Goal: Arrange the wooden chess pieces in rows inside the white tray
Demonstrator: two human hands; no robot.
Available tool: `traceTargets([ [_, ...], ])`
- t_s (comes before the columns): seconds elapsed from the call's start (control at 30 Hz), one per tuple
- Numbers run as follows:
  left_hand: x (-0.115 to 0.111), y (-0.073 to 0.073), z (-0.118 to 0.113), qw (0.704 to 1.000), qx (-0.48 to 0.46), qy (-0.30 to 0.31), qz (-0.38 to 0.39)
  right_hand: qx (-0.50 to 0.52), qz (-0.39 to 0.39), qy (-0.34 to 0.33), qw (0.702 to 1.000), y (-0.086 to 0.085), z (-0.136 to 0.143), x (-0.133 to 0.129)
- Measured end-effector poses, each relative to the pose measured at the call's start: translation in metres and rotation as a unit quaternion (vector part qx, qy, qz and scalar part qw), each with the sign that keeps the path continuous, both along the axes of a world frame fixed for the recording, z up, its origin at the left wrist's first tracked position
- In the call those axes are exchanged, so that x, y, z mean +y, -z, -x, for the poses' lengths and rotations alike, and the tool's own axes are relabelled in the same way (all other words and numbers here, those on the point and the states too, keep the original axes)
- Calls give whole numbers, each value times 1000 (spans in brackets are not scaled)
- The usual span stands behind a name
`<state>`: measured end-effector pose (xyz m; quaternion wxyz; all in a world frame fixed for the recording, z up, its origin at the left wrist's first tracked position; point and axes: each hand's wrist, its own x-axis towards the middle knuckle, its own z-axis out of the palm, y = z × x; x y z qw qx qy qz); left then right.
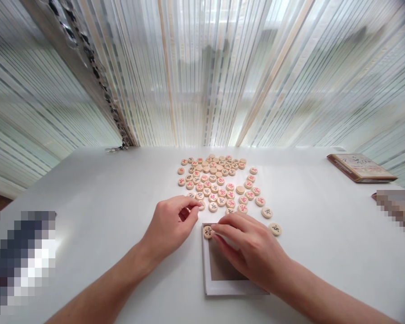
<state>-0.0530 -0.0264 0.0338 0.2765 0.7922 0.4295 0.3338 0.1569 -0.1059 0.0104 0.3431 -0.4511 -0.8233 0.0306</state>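
Note:
My left hand (pixel 171 220) is closed in a pinch, its fingertips at a round wooden xiangqi piece (pixel 201 205) on the near edge of the spread. My right hand (pixel 247 240) reaches over a shallow open box (pixel 206 270) with pale walls and a brown bottom. Its thumb and index finger are at the right edge of a piece with a black character (pixel 207 232), which lies in the box's far left corner. The hand hides the right part of the box.
Many pieces (pixel 213 197) with red or black characters, some blank side up, lie across the white table (pixel 104 216). A loose piece (pixel 275 229) sits right of my right hand. A flat printed box (pixel 360 166) lies at the far right. String curtains (pixel 205 90) hang behind.

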Motion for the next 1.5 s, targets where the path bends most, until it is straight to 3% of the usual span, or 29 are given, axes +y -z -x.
traceTargets([
  [0.2, 19, -10, 3, 998, 13, -44, -33, 29, 75, 54, 995, -19, -28, 29],
  [0.43, 65, -20, -10, 991, 110, -56, -45, 24, 168, 168, 971, -53, -56, 110],
  [0.57, 103, -14, -28, 986, 148, -62, -55, 11, 192, 179, 965, -50, -50, 155],
  [0.67, 123, -9, -42, 981, 169, -69, -64, -8, 197, 176, 964, -40, -41, 173],
  [0.97, 131, -2, -60, 971, 224, -57, -62, -94, 183, 152, 967, -23, -31, 184],
  [1.23, 130, -3, -59, 972, 226, -40, -51, -137, 189, 133, 963, -32, -29, 177],
  [1.5, 136, -8, -53, 976, 214, -19, -33, -92, 205, 126, 966, -33, -43, 180],
])
